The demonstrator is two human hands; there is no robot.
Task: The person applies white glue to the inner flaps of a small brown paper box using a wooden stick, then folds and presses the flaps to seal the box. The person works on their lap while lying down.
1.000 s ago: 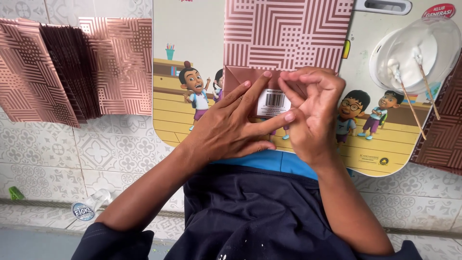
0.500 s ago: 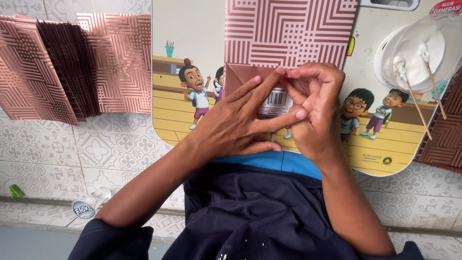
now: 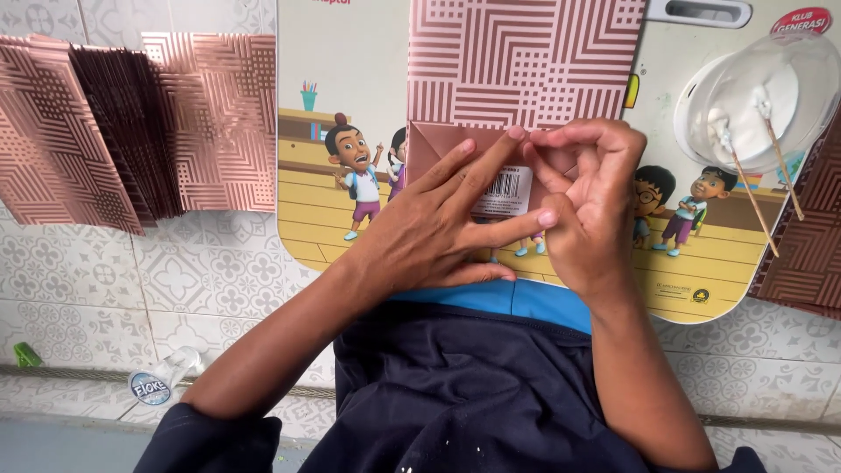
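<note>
Your left hand (image 3: 438, 232) lies flat, fingers spread, on the rose-pink paper bag (image 3: 526, 79), patterned with white geometric lines, lying on the cartoon lap board (image 3: 342, 105). Your right hand (image 3: 583, 197) pinches its folded brown bottom flap.

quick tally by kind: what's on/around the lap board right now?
Patterned paper bag being folded: 1
Stack of patterned bags: 1 stack, sheets too many to count
Cartoon lap board: 1
Glue dish: 1
Glue sticks: 2
Hands, left hand and right hand: 2
Total: 8
</note>
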